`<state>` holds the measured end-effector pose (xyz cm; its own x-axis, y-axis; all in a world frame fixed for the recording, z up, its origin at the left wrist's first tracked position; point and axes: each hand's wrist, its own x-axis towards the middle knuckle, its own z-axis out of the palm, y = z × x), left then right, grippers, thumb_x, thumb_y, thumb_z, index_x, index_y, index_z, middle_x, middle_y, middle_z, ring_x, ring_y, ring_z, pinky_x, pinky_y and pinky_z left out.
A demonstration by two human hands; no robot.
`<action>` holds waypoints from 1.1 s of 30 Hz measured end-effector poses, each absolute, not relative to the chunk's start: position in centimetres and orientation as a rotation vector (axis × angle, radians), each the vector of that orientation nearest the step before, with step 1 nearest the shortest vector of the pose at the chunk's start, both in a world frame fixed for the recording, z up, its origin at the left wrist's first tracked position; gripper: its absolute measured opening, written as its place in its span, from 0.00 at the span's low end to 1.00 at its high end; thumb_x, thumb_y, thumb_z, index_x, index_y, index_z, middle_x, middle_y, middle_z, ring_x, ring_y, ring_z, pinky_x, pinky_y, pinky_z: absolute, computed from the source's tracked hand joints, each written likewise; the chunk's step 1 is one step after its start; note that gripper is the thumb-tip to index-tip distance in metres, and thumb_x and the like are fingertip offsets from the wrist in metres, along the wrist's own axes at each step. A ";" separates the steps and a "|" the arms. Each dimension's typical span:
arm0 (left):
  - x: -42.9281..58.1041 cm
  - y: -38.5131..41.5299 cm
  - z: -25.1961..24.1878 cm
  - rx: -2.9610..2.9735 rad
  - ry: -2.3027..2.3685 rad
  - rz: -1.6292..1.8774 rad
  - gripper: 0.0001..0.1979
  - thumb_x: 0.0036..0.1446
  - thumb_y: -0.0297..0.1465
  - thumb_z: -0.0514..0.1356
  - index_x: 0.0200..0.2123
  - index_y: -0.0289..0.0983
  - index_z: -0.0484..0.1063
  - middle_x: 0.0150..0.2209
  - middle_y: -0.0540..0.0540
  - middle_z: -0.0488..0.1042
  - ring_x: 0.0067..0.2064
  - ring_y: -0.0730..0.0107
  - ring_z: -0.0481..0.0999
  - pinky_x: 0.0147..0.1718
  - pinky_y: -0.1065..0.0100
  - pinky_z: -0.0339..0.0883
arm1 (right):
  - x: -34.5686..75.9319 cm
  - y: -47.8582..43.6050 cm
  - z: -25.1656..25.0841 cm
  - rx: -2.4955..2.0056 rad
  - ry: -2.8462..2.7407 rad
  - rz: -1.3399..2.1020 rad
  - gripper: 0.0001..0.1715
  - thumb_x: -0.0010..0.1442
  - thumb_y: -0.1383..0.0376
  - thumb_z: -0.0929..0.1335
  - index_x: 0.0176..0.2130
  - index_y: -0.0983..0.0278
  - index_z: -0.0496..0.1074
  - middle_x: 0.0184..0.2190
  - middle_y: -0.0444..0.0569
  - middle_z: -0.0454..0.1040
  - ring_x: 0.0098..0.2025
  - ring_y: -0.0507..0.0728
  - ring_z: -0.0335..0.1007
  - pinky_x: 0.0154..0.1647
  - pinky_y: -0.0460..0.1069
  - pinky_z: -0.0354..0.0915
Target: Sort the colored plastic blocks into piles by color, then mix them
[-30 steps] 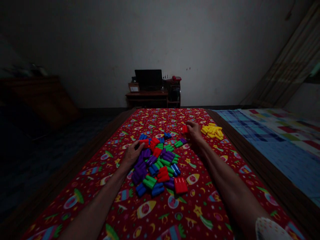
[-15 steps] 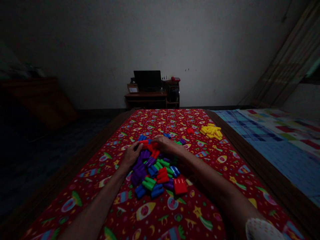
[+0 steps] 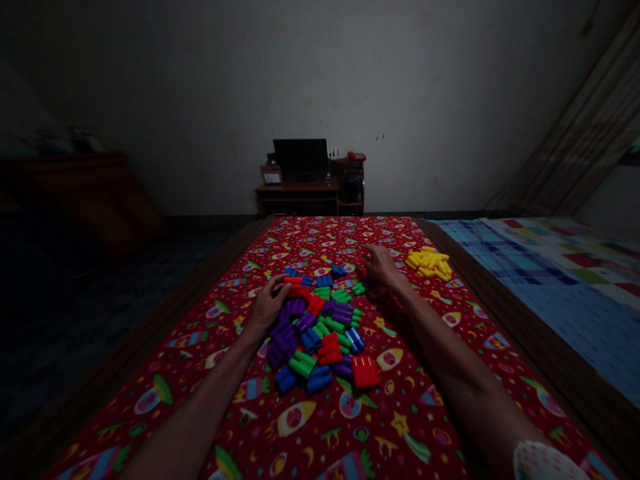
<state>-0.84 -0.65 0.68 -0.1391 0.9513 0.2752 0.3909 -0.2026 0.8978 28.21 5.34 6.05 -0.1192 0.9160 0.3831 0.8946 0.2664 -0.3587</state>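
A loose pile of plastic building blocks made of joined tubes lies on the red patterned cloth [image 3: 300, 420]. Purple blocks [image 3: 283, 343], green blocks [image 3: 303, 363], blue blocks [image 3: 319, 379] and red blocks [image 3: 365, 371] are mixed in it. At the pile's far left edge, my left hand [image 3: 267, 303] has its thumb and fingers closed on a red block [image 3: 294, 282]. My right hand [image 3: 383, 267] is past the pile's far right side, low over the cloth with its fingers curled down. Whatever it grips is hidden beneath it.
A heap of yellow blocks [image 3: 429, 263] sits near the cloth's right edge, just beyond my right hand. To the right is a bed with a blue checked cover [image 3: 505, 273]. A desk [image 3: 297, 197] with a monitor [image 3: 301, 159] stands against the wall.
My right hand has moved right from the pile's far edge, over the spot where a lone red block lay. My left hand stays at the pile's left edge. The view has shifted slightly.
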 end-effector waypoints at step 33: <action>-0.6 -0.9 0.7 1.843 1.514 1.179 0.21 0.49 0.45 0.58 0.40 0.37 0.75 0.43 0.41 0.80 0.45 0.57 0.78 0.47 0.60 0.70 | 19.7 1.7 5.1 -0.906 -2.590 0.372 0.16 0.59 0.71 0.66 0.47 0.65 0.76 0.36 0.53 0.79 0.37 0.55 0.74 0.37 0.45 0.62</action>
<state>-0.58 -0.87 0.75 0.0187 0.9486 0.3159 0.5382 -0.2758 0.7964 19.72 1.75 5.07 -0.7246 0.6399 0.2559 0.5421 0.7585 -0.3616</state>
